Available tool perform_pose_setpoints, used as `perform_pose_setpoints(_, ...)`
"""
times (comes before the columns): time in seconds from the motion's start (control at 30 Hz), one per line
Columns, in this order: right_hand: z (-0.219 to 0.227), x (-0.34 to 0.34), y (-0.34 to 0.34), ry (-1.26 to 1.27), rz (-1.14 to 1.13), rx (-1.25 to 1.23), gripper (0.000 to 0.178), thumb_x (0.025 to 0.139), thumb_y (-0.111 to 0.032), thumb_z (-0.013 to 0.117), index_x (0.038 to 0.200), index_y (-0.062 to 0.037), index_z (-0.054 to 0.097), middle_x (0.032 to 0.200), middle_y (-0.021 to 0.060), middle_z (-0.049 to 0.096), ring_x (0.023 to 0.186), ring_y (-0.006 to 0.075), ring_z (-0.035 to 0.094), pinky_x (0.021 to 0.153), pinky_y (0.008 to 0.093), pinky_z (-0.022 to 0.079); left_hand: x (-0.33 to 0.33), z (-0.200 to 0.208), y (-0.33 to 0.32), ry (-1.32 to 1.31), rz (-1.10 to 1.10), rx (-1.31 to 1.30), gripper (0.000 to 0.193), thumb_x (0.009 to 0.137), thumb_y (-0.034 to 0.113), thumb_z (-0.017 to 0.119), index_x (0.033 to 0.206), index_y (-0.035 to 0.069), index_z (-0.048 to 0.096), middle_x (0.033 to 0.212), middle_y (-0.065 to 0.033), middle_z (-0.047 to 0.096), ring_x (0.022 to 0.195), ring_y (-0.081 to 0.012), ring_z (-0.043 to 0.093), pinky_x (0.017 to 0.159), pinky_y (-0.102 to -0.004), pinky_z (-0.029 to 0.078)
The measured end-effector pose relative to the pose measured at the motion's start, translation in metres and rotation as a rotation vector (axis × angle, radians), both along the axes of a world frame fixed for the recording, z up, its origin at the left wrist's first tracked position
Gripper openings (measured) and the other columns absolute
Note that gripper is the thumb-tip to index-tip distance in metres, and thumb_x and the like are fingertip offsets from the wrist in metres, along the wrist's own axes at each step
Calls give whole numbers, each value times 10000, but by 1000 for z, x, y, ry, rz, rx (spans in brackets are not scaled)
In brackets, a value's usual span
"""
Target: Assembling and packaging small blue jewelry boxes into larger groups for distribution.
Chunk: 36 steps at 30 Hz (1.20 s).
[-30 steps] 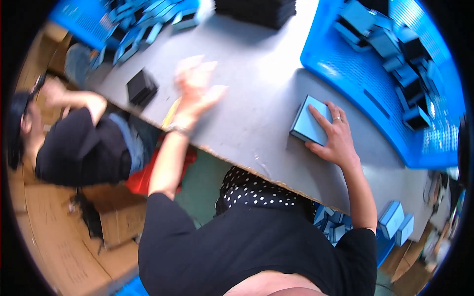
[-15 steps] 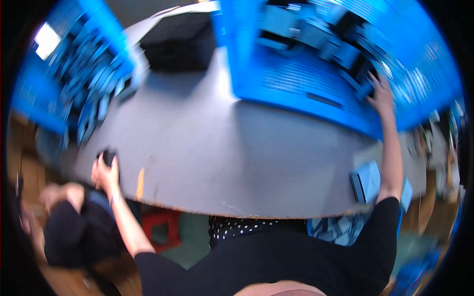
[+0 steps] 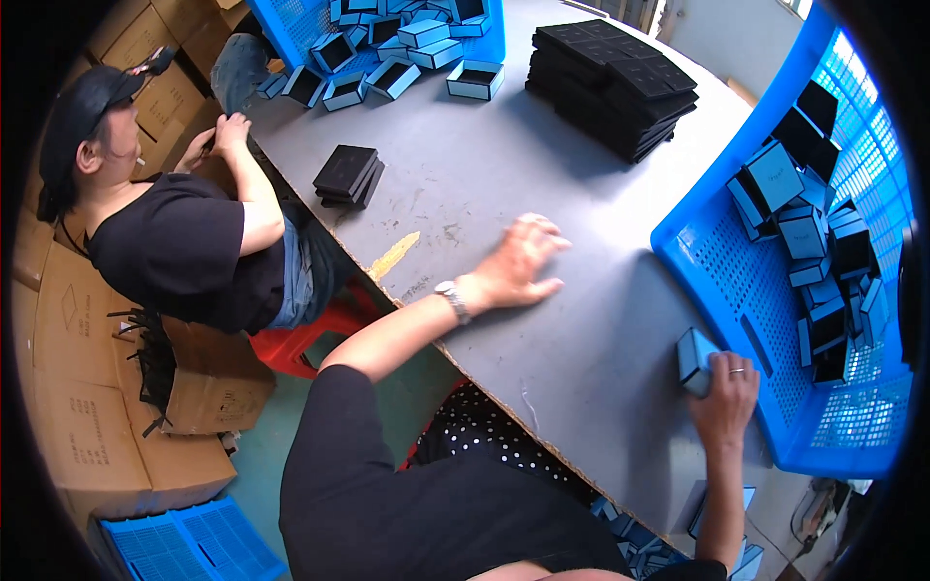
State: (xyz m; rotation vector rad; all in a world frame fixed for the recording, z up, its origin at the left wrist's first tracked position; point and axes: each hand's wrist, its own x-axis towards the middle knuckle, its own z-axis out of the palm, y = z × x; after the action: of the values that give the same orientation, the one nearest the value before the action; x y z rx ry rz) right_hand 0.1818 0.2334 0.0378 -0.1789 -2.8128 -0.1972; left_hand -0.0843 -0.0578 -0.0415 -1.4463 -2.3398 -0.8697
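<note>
My left hand (image 3: pixel 515 266) is over the middle of the grey table (image 3: pixel 581 228), fingers spread and holding nothing. My right hand (image 3: pixel 727 399) grips a small light blue box (image 3: pixel 694 362) with dark edges, close to the near rim of the right blue basket (image 3: pixel 717 310). More blue boxes with black insides (image 3: pixel 775 176) lie heaped in that basket. A short stack of black square pads (image 3: pixel 347 174) sits at the table's left edge. Beyond my left hand rises a taller pile of black pads (image 3: pixel 610 87).
Another blue basket (image 3: pixel 283 34) at the far left has open blue boxes (image 3: pixel 393 77) spilling onto the table. A co-worker (image 3: pixel 174 232) sits at the left edge, hands together. Cardboard cartons (image 3: pixel 82 426) stand on the left. More blue boxes (image 3: pixel 630 544) lie below the table edge.
My view has turned. My right hand has come out of the basket and now holds a blue box. My left hand has let go of a black item and moved right, its fingers spread.
</note>
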Motion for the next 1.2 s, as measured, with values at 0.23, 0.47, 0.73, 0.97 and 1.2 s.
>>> perform_pose_setpoints(0.23, 2, 21, -50, -262, -101, -282, 663, 606, -256, 869, 1176, -141, 549, 1476, 184, 410, 1429, 391, 308, 1186, 545, 226, 28, -7, 64, -53, -319, -100, 441, 844, 329, 724, 1189, 76, 619, 1285, -153, 546, 1277, -329, 470, 1070, -483, 375)
perform_pose_setpoints(0.47, -30, 13, -48, -49, -97, -452, 573, 629, -238, 835, 1115, -136, 549, 1518, 161, 391, 1437, 419, 291, 1165, 537, 295, 22, -13, 59, -133, -327, -11, 408, 837, 300, 737, 1158, 70, 637, 1272, -133, 567, 1246, -324, 510, 1066, -451, 396)
perform_pose_setpoints(0.73, -36, 16, -50, 45, -55, -426, 594, 566, -351, 823, 1066, -129, 590, 1445, 167, 465, 1371, 429, 349, 1116, 531, 338, 23, -11, 58, -144, -332, -4, 410, 825, 282, 753, 1152, 61, 637, 1261, -127, 585, 1234, -316, 527, 1076, -447, 398)
perform_pose_setpoints(0.97, -43, 18, -45, 76, -28, -614, 600, 566, -359, 812, 1074, -132, 587, 1454, 167, 447, 1380, 430, 341, 1101, 540, 354, 18, -8, 60, -175, -326, 17, 443, 801, 258, 778, 1164, 49, 631, 1230, -132, 610, 1211, -312, 545, 1076, -436, 410)
perform_pose_setpoints(1.2, -43, 19, -45, 77, -10, -634, 589, 564, -310, 812, 1073, -127, 580, 1473, 155, 437, 1387, 426, 340, 1108, 539, 348, 20, -1, 59, -200, -318, 23, 433, 788, 214, 787, 1155, 40, 636, 1199, -129, 628, 1175, -309, 565, 1058, -413, 434)
